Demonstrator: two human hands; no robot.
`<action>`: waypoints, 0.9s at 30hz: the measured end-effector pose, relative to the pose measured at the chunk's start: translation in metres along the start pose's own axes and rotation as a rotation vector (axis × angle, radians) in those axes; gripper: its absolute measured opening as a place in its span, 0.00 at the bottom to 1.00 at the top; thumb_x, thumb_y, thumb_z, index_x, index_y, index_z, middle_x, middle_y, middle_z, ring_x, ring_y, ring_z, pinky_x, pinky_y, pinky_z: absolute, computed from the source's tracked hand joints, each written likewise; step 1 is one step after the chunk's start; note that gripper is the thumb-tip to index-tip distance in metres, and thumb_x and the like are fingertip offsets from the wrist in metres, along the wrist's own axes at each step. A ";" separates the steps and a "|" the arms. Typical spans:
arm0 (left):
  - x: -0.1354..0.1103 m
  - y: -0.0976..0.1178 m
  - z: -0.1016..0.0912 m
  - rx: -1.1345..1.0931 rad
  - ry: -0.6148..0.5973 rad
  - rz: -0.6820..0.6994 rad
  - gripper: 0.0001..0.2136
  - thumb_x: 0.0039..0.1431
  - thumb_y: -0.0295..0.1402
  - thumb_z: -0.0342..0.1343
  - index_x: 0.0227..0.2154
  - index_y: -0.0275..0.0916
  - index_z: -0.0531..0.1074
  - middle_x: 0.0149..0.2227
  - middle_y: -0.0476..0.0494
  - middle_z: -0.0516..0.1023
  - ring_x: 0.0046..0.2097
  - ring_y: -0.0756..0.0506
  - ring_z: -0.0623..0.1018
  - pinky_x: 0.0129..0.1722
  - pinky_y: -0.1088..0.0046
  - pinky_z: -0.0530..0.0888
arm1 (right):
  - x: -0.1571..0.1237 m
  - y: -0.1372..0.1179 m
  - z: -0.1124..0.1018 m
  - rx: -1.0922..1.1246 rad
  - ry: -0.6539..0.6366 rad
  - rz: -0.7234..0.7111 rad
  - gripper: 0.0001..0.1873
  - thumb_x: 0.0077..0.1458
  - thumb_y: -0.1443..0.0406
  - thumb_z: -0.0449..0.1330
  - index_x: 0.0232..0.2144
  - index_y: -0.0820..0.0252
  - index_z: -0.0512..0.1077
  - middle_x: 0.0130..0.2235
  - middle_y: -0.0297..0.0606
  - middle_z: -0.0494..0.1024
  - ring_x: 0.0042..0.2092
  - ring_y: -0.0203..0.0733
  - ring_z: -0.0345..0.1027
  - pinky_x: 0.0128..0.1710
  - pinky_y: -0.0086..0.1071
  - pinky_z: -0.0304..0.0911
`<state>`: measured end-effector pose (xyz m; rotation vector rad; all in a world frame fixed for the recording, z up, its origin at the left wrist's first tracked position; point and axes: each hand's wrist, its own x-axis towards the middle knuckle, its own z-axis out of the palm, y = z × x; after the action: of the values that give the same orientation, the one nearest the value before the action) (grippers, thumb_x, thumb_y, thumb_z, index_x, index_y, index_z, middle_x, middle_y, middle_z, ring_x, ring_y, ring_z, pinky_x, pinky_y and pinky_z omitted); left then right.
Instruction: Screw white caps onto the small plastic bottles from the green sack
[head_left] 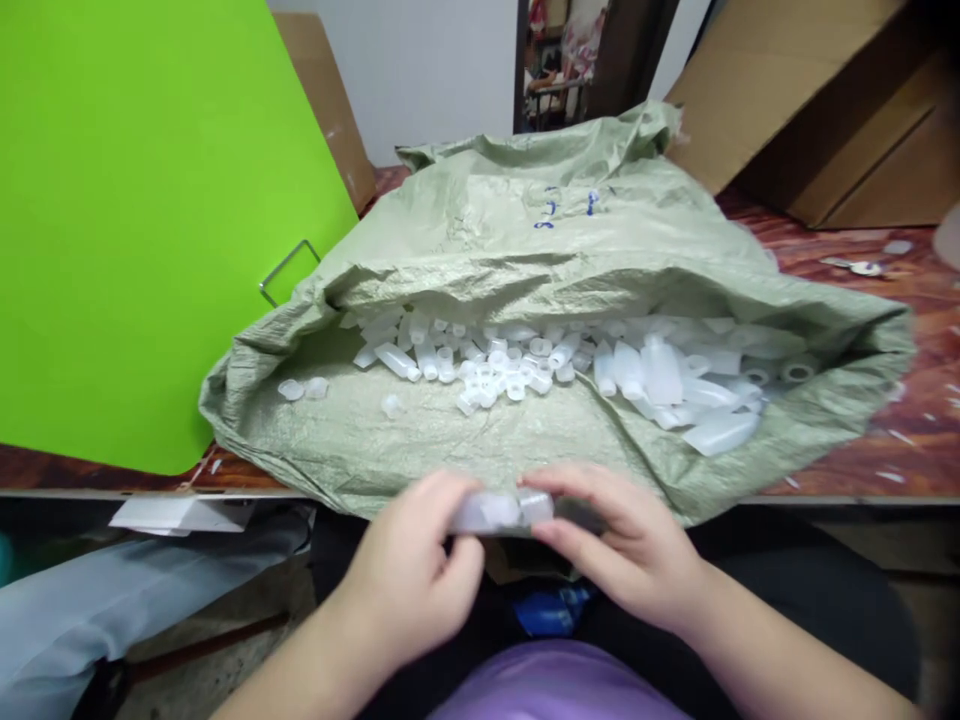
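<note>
In front of the sack's mouth, my left hand (420,570) grips a small translucent white plastic bottle (480,512), lying sideways. My right hand (634,545) pinches a short clear cap (535,507) at the bottle's right end. Whether the cap is seated on the neck is blurred. Beyond both hands lies a pale green woven sack (450,430), its mouth facing me. Inside, a heap of small white caps (491,375) fills the middle, and several translucent bottles (664,370) lie piled at the right.
A bright green board (150,220) stands at the left, with a wire handle (289,270) beside the sack. Cardboard boxes (780,90) stand at the back right. Keys (855,266) lie on the wood-patterned table (907,350). Another person's leg (150,590) shows at lower left.
</note>
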<state>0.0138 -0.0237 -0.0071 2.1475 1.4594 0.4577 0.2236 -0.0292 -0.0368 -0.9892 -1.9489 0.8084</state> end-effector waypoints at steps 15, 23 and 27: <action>0.008 -0.007 0.084 -0.537 -0.976 -0.453 0.06 0.33 0.28 0.53 0.20 0.39 0.64 0.17 0.56 0.63 0.19 0.53 0.61 0.16 0.79 0.55 | -0.066 0.025 0.006 -0.173 -0.468 0.321 0.25 0.63 0.57 0.41 0.26 0.61 0.72 0.23 0.36 0.74 0.26 0.37 0.68 0.28 0.28 0.62; 0.006 -0.008 0.091 -0.269 -0.814 -0.338 0.11 0.41 0.42 0.55 0.25 0.39 0.68 0.22 0.53 0.70 0.22 0.51 0.67 0.19 0.78 0.59 | -0.078 0.041 0.016 -0.137 -0.445 0.354 0.14 0.61 0.59 0.47 0.39 0.59 0.70 0.34 0.39 0.75 0.35 0.40 0.69 0.36 0.32 0.63; 0.006 -0.009 0.097 -0.176 -0.812 -0.354 0.12 0.40 0.44 0.55 0.24 0.40 0.69 0.22 0.52 0.72 0.23 0.50 0.69 0.19 0.78 0.59 | -0.083 0.048 0.023 -0.162 -0.407 0.329 0.17 0.58 0.55 0.50 0.42 0.61 0.68 0.38 0.42 0.74 0.39 0.42 0.68 0.39 0.34 0.63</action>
<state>0.0611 -0.0360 -0.0922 1.5807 1.2046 -0.3708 0.2521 -0.0804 -0.1161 -1.3499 -2.2537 1.1194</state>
